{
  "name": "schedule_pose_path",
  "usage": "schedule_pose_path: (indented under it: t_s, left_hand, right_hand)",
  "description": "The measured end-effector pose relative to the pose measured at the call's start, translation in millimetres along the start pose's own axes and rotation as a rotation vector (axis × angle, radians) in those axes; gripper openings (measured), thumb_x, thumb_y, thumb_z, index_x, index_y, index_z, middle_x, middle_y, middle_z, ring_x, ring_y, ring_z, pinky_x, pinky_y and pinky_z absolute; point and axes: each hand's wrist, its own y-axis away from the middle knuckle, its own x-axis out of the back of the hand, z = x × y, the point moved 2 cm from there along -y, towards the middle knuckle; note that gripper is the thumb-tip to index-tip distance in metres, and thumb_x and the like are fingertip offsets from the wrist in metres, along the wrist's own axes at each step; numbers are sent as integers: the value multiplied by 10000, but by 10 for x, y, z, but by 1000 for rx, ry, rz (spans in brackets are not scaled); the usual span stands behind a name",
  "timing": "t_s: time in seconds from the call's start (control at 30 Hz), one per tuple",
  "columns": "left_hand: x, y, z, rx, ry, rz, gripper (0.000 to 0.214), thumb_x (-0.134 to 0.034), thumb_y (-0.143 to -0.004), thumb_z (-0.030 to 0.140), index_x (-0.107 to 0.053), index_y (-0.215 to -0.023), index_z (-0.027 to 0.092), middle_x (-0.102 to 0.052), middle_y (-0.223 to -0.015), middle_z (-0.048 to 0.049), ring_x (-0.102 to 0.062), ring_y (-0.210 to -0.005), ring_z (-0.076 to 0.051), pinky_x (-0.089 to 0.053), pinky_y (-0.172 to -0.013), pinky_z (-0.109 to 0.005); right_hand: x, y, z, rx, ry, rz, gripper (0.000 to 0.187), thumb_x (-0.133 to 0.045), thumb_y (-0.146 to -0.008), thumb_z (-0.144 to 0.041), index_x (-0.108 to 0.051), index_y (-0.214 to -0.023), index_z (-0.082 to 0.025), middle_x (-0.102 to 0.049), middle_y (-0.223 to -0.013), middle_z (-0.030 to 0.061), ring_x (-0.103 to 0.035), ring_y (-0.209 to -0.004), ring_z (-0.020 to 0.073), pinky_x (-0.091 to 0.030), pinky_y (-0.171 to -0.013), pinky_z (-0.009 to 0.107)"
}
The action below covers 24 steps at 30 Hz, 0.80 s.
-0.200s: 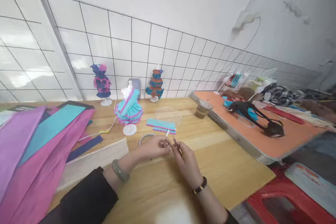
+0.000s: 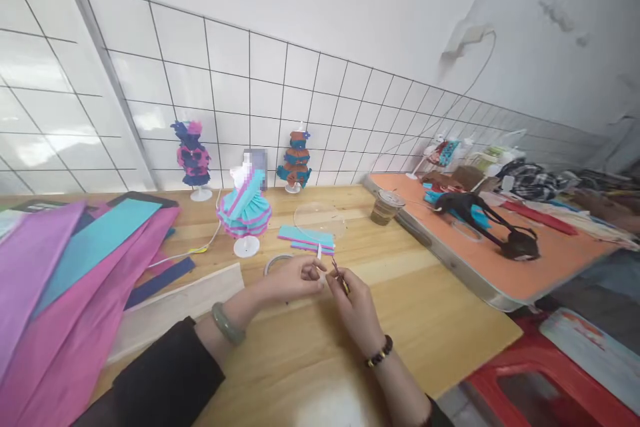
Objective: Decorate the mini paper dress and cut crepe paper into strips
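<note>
My left hand is over the wooden table with its fingers curled and pinched; whatever is between the fingertips is too small to make out. Close beside it, my right hand grips a slim, dark, pointed tool with a bit of yellow on it, its tip directed away from me. A narrow white piece shows just beyond my left fingers. Turquoise fabric strips with pink edges lie behind the hands. Partly hidden by my left hand is a grey ring, perhaps a tape roll.
A turquoise ruffled doll dress stands on a white stand. Two small dressed forms are by the grid wall. Coloured fabric covers the left side. A lidded cup stands near the orange-topped table; a red stool is at right.
My left and right fingertips have moved slightly apart. The dark tool stays in my right hand, and the view has shifted a little.
</note>
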Motion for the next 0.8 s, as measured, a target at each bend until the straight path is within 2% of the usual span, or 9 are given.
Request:
schedule_pose_path:
  t_s: [0.17, 0.23, 0.3, 0.37, 0.43, 0.53, 0.67, 0.8]
  left_hand:
    - [62, 36, 113, -126, -183, 172, 612, -692, -605, 285, -473, -1174, 237, -533, -990, -32, -529, -893, -163, -455, -742, -270]
    - [66, 67, 185, -181, -232, 214, 608, -634, -664, 259, -431, -1238, 272, -519, -1088, -44, -528, -890, -155, -456, -760, -280]
    - [39, 91, 243, -240, -222, 184, 573, -515, -735, 184, -387, -1283, 290, -518, -1161, -48, -543, -863, -134, -458, -768, -275]
    - [-4, 98, 272, -283, -184, 117, 613, -434, -731, 95, -358, -1306, 294, -525, -1207, -45, -556, -878, -126, -455, -794, -272]
    - [-43, 91, 269, -292, -131, 54, 660, -399, -700, 37, -348, -1315, 274, -549, -1204, -49, -565, -925, -131, -447, -832, -282]
    - [-70, 69, 223, -250, -36, 6, 657, -387, -690, 16, -337, -1315, 213, -616, -1084, -70, -586, -961, -149, -444, -856, -302]
    - [-57, 53, 144, -203, -25, 33, 596, -415, -728, 66, -330, -1302, 202, -641, -991, -59, -603, -950, -157, -452, -846, -306]
    - [-47, 43, 100, -171, -105, 39, 343, -456, -774, 173, -510, -1113, 185, -651, -959, -58, -612, -909, -167, -461, -815, -295]
  right_hand:
    - [-22, -21, 98, -82, -31, 38, 208, -450, -857, -345, -566, -796, -184, -625, -733, 21, -563, -684, 153, -420, -639, 236]
    - [-28, -24, 126, -95, -35, 43, 208, -456, -852, -347, -568, -798, -181, -629, -742, 24, -564, -692, 154, -421, -647, 239]
    - [-31, -23, 137, -89, -37, 43, 201, -456, -852, -337, -575, -805, -181, -637, -754, 25, -567, -694, 154, -422, -648, 239]
    - [-32, -18, 140, -79, -40, 42, 191, -455, -853, -319, -583, -815, -182, -647, -768, 27, -573, -700, 153, -423, -653, 239]
    - [-35, -11, 139, -70, -59, 35, 182, -455, -856, -304, -589, -831, -184, -659, -793, 32, -585, -729, 156, -428, -678, 243]
    - [-36, -5, 128, -64, -93, 24, 181, -452, -864, -302, -589, -843, -187, -666, -815, 38, -597, -765, 163, -431, -709, 252]
    - [-26, -3, 98, -54, -77, 24, 181, -450, -868, -299, -595, -836, -194, -658, -813, 30, -589, -752, 161, -425, -699, 249]
    - [-19, -1, 95, -58, -77, 26, 179, -453, -867, -290, -596, -816, -196, -652, -790, 22, -585, -736, 157, -426, -689, 244]
